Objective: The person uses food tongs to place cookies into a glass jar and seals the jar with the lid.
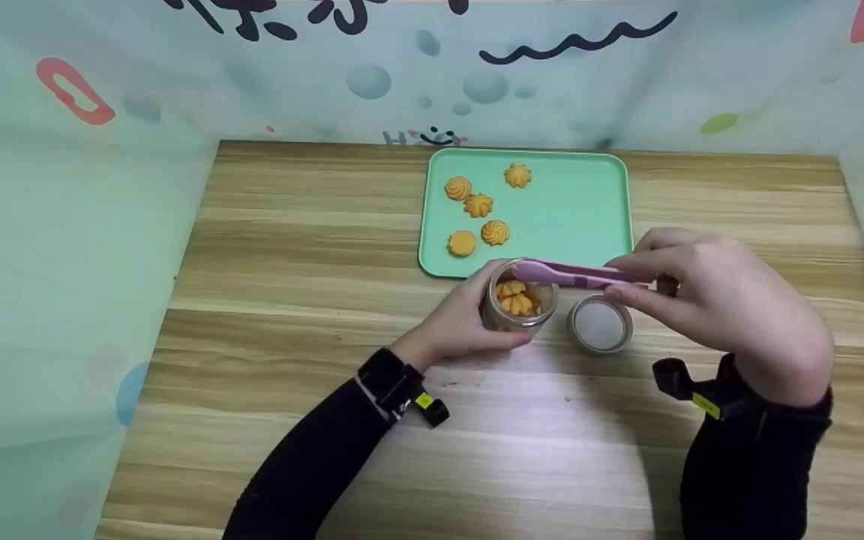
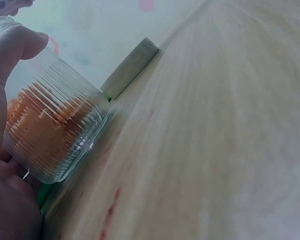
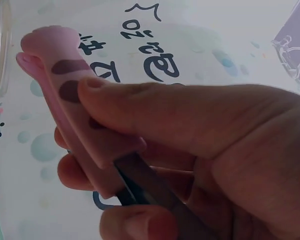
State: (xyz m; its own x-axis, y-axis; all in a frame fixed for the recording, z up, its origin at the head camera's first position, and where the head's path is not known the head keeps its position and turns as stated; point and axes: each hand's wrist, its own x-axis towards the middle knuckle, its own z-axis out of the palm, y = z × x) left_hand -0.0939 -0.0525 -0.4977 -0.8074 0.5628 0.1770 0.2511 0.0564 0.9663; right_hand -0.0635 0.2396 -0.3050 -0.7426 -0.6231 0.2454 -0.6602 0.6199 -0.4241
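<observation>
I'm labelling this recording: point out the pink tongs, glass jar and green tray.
Pink tongs (image 1: 550,273): head view, on the tip end.
Glass jar (image 2: 65,117): left wrist view, on ribbed wall.
Green tray (image 1: 563,208): head view, on bare base.

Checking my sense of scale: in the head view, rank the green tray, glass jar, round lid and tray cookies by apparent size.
Largest to smallest:
1. Green tray
2. Glass jar
3. Round lid, only somewhat smaller than the jar
4. Tray cookies, about alike, so unranked among themselves
</observation>
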